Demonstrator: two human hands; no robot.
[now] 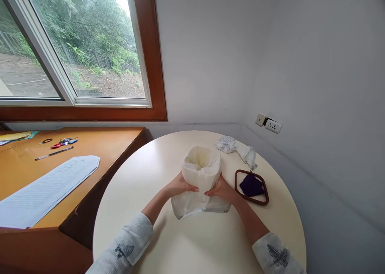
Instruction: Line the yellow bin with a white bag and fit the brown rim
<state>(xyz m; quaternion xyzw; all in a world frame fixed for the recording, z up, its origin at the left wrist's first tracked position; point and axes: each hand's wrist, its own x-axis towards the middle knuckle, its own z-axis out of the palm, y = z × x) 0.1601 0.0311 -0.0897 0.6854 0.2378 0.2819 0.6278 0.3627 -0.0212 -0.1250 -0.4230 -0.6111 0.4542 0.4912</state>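
Note:
Between my two hands stands a white, soft bag (202,177) with its mouth open towards me and its top edge folded outward. The lower part spreads out thin and slightly see-through, over or just above the table. My left hand (181,185) is wrapped round the bag's left side, thumb in front. On the opposite side my right hand (221,188) grips it the same way, thumb also in front. The other fingers of both hands are mostly hidden behind the bag. A pale lining shows inside the mouth; I cannot make out anything else in there.
The round cream table (135,190) carries a knotted white plastic bag (237,148) and a brown rounded frame (266,190) around dark purple cloth (252,185). Left, an orange-brown desk (120,142) holds papers (57,188), a pen (54,153) and keys (68,142).

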